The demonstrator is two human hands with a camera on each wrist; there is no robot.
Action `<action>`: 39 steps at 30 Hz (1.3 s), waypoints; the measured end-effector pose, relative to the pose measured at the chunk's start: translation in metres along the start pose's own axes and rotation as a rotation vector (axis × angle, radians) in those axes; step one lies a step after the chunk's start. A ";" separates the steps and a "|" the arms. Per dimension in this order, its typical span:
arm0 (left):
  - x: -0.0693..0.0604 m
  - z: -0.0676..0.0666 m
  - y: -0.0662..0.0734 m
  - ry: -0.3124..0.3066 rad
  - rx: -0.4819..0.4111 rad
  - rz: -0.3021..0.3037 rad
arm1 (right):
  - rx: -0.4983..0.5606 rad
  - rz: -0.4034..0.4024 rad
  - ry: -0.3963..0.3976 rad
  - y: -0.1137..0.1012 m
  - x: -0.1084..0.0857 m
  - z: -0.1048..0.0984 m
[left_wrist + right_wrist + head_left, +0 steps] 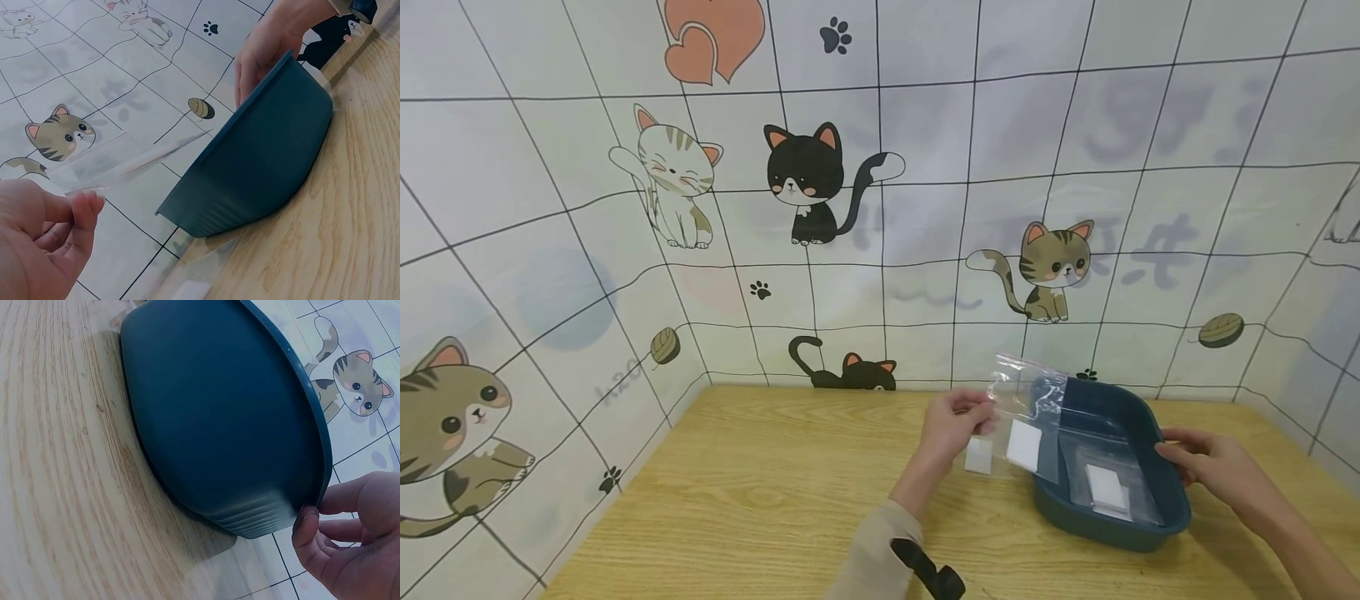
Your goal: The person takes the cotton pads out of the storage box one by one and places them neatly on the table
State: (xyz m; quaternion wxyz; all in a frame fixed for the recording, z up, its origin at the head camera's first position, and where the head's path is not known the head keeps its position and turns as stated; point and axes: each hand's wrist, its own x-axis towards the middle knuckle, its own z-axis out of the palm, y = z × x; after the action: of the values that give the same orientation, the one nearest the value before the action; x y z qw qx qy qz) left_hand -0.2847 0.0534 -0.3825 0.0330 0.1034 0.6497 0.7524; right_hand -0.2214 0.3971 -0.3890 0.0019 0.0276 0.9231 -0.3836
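Observation:
My left hand [958, 423] pinches the edge of a clear plastic zip bag [1024, 390] with a white flat piece [1024, 446] inside. That bag hangs in front of the left side of a dark teal plastic basin [1138, 533]. On the basin's right side, my right hand [1213, 467] pinches the rim, thumb and fingers on it in the right wrist view. Inside the basin lies another clear bag [1138, 492] holding white pieces [1107, 490]. In the left wrist view, the held bag [131, 164] appears nearly edge-on.
A further clear bag with a white piece [978, 456] lies on the wooden table [760, 483], left of the basin. Behind the table hangs a white gridded sheet [925, 208] printed with cartoon cats. A black strap [925, 567] is around the left sleeve.

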 end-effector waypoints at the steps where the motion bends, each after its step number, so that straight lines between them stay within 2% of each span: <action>1: 0.000 -0.002 0.000 0.000 0.006 0.004 | 0.000 0.001 0.001 0.000 0.000 0.000; 10: 0.007 -0.018 0.000 0.021 0.005 0.010 | 0.003 -0.010 0.015 0.001 0.001 0.000; 17: 0.010 -0.030 0.002 0.052 0.037 0.044 | 0.017 -0.010 0.009 0.002 0.001 0.000; 29: 0.016 -0.057 -0.003 0.125 0.052 0.034 | 0.016 -0.001 -0.004 -0.001 0.000 0.000; 34: 0.019 -0.068 -0.007 0.132 0.049 0.017 | 0.017 -0.006 0.000 0.000 0.000 0.000; 39: 0.019 -0.077 -0.007 0.136 0.089 0.023 | 0.012 -0.006 0.004 -0.001 0.000 0.000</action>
State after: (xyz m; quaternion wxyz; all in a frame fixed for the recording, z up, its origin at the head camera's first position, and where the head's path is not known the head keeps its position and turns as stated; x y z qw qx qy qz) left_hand -0.3191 -0.0164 -0.3977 -0.0244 0.0609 0.6821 0.7283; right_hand -0.2212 0.3962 -0.3889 -0.0010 0.0257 0.9209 -0.3889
